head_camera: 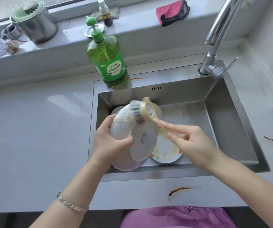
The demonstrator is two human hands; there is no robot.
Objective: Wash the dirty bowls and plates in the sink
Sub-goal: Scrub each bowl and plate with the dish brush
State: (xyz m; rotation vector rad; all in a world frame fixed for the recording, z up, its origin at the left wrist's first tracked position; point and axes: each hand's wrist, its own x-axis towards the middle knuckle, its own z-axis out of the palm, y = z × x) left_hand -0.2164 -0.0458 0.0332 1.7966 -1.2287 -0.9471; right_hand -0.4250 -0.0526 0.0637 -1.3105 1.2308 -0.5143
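— While our left hand (109,142) grips the soapy bowl (139,139) by its edge over the sink (231,129), will it slip?
— Probably, and it seems fragile; our right hand (191,142) pinches the dish brush (143,111) handle.

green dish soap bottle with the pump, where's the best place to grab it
Best grip: the narrow neck under the pump of the green plastic dish soap bottle, from the sink side. It stands upright on the steel sink's back rim; its body is wide and round.

The brush (136,110) is showing blurred; the bowl (142,139) is hiding half the plate (164,149); the tap (221,23) is running off the top edge.
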